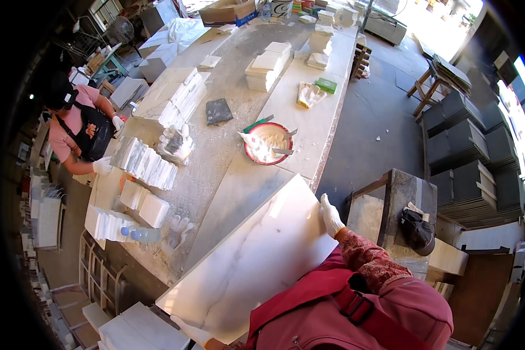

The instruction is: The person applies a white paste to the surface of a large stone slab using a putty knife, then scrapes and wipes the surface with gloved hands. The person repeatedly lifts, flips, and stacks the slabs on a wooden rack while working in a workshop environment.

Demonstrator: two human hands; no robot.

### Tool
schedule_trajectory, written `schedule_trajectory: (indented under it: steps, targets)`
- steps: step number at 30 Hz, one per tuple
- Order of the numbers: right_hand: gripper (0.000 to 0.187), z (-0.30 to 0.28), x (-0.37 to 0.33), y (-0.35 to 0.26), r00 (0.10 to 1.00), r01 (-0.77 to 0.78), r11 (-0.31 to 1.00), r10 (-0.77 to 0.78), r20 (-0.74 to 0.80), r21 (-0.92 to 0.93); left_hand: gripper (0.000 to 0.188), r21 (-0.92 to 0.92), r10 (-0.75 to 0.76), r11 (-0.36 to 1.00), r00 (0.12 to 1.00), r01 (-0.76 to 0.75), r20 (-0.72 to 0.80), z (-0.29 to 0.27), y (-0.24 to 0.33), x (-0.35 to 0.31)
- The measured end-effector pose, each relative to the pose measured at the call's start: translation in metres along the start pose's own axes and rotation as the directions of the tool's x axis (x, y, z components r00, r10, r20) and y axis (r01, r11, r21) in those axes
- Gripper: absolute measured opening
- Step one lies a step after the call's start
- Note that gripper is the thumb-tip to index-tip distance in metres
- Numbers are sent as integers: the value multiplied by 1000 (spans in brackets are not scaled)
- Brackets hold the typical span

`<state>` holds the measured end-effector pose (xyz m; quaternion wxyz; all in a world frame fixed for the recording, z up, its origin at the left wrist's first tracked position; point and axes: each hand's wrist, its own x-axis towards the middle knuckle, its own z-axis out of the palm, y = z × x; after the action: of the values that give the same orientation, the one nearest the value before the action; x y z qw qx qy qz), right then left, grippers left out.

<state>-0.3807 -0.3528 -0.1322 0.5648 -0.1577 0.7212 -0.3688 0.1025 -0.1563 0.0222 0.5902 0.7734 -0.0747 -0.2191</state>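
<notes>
A large white marble slab (254, 251) with grey veins lies tilted in front of me, partly over the near end of the worktable. My right hand (331, 217), in a white knitted glove, grips its right edge. At the slab's lower left edge is my left hand (193, 333), also gloved and closed on the rim; part of it is cut off by the frame. Just beyond the slab stands a red-rimmed bowl (267, 153) of white paste with scrapers in it. Work gloves (179, 232) and a plastic bottle (141, 234) lie left of the slab.
Stacks of cut marble pieces (143, 166) line the dusty table (224, 76). A co-worker (84, 125) in an apron handles pieces at the left. A dark square tile (219, 111) and a green box (326, 86) lie farther off. Right of me, a bench (411, 201) holds a cap.
</notes>
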Motion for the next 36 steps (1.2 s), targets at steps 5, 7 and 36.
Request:
schedule_trajectory:
  steps: [5, 7, 36]
  targets:
    - [73, -36, 26, -68, 988, -133, 947, 152, -42, 292, 80, 3, 134, 991, 983, -135, -128, 68, 21, -48]
    - [66, -85, 119, -18, 998, -49, 895, 58, -5, 443, 80, 17, 176, 984, 979, -175, -106, 127, 29, -70]
    - [49, -475, 259, -96, 495, 839, -164, -164, -853, 518, 27, -700, 768, 429, -178, -571, 616, 1025, 165, -480]
